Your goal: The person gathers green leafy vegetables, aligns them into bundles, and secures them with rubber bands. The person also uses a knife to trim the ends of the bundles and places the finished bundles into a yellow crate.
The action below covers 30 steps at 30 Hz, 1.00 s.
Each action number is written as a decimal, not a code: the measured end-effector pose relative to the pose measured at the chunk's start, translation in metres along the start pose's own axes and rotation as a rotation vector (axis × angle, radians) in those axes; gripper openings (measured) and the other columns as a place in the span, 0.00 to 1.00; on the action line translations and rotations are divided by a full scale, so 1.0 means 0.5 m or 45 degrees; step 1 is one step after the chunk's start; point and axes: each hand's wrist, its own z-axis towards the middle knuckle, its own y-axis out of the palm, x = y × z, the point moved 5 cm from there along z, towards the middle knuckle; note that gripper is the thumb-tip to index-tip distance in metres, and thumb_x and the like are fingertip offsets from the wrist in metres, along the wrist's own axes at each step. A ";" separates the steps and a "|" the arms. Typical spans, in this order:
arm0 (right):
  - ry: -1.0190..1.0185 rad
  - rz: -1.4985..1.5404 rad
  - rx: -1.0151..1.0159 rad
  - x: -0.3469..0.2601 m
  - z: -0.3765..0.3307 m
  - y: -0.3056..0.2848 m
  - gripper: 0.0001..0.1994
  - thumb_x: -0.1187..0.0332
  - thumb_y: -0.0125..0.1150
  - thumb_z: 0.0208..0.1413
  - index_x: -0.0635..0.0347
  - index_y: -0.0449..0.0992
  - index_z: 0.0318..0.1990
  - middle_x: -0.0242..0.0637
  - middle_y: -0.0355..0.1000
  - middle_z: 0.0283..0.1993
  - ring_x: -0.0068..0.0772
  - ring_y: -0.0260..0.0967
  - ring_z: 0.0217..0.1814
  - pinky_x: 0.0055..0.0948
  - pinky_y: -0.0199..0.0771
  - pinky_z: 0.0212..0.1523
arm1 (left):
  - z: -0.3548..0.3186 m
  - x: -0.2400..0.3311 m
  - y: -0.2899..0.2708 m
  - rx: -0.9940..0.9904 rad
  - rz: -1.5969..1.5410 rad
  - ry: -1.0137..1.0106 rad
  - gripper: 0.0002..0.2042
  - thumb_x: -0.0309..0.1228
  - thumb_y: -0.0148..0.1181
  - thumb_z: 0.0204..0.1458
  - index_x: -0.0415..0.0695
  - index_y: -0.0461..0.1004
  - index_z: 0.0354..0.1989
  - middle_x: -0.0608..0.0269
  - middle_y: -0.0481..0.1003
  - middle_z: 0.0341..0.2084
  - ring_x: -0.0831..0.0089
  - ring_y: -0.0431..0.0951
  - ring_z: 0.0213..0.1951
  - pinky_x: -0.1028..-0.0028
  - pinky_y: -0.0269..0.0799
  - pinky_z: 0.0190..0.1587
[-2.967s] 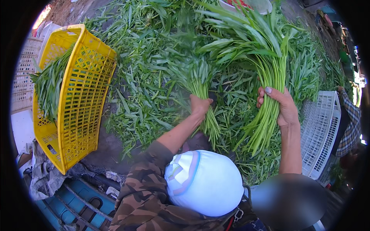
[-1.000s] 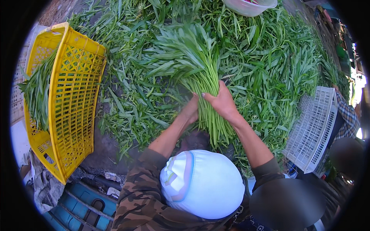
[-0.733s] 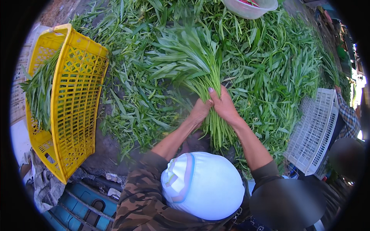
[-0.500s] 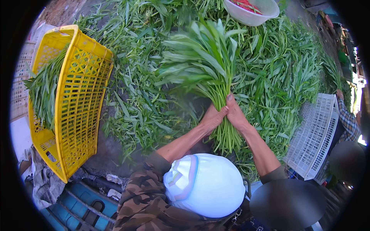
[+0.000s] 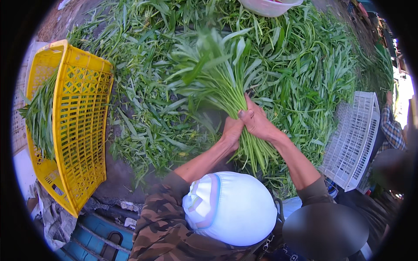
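**Both hands closed around one bunch of leafy greens**

Right hand is wrapped around the stems of a bunch of greens, fingers curled over the front and the thumb raised along the stalks. Left hand sits just beside it, touching it, and grips the same stems from the left side. Both forearms rise from the lower edge and converge at the bunch; the left sleeve is camouflage-patterned, the right sleeve olive and pushed up above the elbow.

Position of the bunch: held upright-to-tilted above the heap of loose greens, leafy tops fanned up and to the left, pale stem ends hanging below the hands. Leaf tips are blurred.

Surroundings:
- Yellow lattice crate at left, tipped on its side, with a sheaf of greens lying in it.
- White lattice crate at right, tilted against the heap's edge.
- Pale pink basin at the top edge, only partly in view.
- White rounded cap at lower centre.
- Another person's plaid sleeve at far right, well apart from the hands.
- Blue moulded crate at the lower left.
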 end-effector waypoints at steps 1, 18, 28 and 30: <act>0.101 -0.103 -0.064 0.003 0.005 0.003 0.46 0.42 0.44 0.59 0.70 0.38 0.72 0.64 0.43 0.73 0.59 0.37 0.77 0.53 0.27 0.73 | 0.000 -0.010 -0.001 0.098 -0.063 -0.004 0.25 0.37 0.65 0.54 0.38 0.67 0.56 0.59 0.73 0.48 0.71 0.75 0.46 0.70 0.73 0.47; -0.196 0.532 -0.074 -0.105 -0.073 -0.111 0.54 0.66 0.76 0.37 0.67 0.46 0.70 0.53 0.55 0.69 0.43 0.52 0.72 0.35 0.49 0.72 | -0.038 0.100 0.097 0.132 -0.073 0.557 0.17 0.26 0.62 0.51 0.37 0.70 0.49 0.63 0.74 0.40 0.75 0.74 0.41 0.73 0.70 0.46; 0.099 0.678 -0.344 0.064 -0.021 -0.011 0.61 0.59 0.80 0.34 0.71 0.40 0.71 0.57 0.48 0.72 0.44 0.44 0.76 0.32 0.40 0.74 | 0.046 -0.012 0.000 0.101 -0.101 -0.093 0.21 0.40 0.63 0.54 0.41 0.70 0.50 0.59 0.75 0.43 0.68 0.77 0.44 0.67 0.74 0.51; 0.174 0.747 -0.330 0.063 -0.023 -0.020 0.60 0.62 0.80 0.34 0.71 0.42 0.70 0.56 0.51 0.71 0.43 0.46 0.74 0.31 0.43 0.74 | 0.063 -0.014 0.006 0.059 -0.086 -0.088 0.22 0.44 0.63 0.54 0.42 0.71 0.50 0.59 0.75 0.43 0.67 0.77 0.44 0.65 0.73 0.51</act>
